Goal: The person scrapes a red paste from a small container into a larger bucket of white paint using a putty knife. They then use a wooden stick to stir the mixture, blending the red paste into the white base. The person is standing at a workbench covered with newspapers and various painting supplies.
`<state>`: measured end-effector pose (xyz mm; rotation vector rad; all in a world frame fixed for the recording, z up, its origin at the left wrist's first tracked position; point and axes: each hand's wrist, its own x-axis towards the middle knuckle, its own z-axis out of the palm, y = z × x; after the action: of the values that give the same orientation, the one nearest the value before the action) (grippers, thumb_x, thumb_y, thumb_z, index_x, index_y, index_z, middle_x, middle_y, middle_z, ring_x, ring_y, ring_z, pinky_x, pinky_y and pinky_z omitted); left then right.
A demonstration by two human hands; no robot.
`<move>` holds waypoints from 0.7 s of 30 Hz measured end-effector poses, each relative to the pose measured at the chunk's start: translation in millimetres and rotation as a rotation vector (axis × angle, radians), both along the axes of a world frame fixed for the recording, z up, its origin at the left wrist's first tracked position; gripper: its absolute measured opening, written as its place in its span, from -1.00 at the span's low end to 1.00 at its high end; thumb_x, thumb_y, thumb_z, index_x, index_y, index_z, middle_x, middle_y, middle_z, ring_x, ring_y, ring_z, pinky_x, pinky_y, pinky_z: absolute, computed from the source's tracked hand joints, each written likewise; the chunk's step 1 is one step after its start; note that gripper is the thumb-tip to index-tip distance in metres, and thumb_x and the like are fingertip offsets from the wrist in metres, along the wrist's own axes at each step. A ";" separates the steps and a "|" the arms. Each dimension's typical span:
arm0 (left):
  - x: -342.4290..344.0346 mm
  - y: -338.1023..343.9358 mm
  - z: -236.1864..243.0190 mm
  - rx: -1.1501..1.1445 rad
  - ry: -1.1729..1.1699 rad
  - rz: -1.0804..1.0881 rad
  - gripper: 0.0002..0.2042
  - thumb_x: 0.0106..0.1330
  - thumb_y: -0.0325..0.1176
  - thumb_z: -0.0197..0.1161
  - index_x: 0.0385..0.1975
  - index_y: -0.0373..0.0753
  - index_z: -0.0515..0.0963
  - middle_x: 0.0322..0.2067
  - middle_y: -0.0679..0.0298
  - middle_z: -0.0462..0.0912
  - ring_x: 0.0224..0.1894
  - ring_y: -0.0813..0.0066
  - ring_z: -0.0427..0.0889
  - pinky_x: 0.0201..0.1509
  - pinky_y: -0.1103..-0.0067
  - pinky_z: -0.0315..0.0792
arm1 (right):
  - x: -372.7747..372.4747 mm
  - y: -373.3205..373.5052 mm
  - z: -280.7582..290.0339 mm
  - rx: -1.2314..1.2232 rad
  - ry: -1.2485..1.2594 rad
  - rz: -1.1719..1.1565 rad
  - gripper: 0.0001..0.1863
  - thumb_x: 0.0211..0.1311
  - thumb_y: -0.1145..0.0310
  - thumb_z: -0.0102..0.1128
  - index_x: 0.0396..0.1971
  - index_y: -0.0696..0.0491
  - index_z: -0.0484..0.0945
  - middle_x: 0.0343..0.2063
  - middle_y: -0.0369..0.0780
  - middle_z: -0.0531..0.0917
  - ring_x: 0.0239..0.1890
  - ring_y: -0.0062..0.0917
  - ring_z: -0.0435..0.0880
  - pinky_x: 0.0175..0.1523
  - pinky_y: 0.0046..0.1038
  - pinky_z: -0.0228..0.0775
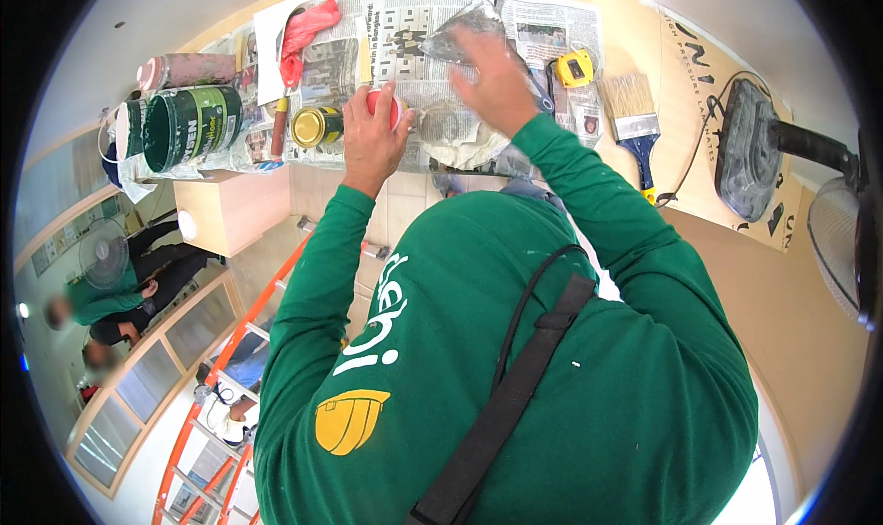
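Note:
My left hand [373,143] is closed round a small can with a red top [394,108], on the newspaper-covered table. Just left of it stands a small tin with a yellow lid [315,127]. My right hand [495,85] is slightly blurred, its fingers spread, with nothing seen in it. Those fingers overlap a dusty, dark grey triangular thing [467,30] whose kind I cannot make out. A crumpled whitish cloth or sheet [467,150] lies below that hand. To its right is a yellow tape measure [575,68].
Newspaper [543,15] covers the table. At left stand a green paint can [193,128] and a pinkish roller [189,70]; a red plastic bag [308,30] lies near. Rightward are a wide paintbrush [632,125], a dusty black lamp-like head [747,148] and a fan [835,240]. An orange ladder [230,350] stands lower left; people sit beyond.

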<state>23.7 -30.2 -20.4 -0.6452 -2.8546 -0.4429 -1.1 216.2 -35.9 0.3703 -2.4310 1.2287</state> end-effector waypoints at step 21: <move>-3.1 1.5 -9.0 0.182 0.040 0.055 -0.64 0.55 -0.16 0.12 0.21 -0.15 0.61 0.17 -0.12 0.48 0.17 -0.13 0.46 0.31 0.14 0.34 | -1.1 -67.2 -23.5 0.222 -0.348 0.351 -0.42 0.15 -0.03 0.47 0.09 -0.03 0.61 -0.08 -0.22 0.65 0.05 -0.22 0.67 0.06 -0.11 0.57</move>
<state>20.6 -28.7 -29.3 -0.5346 -2.7455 -0.6629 -2.2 149.0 -59.3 0.7264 -2.9054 1.2474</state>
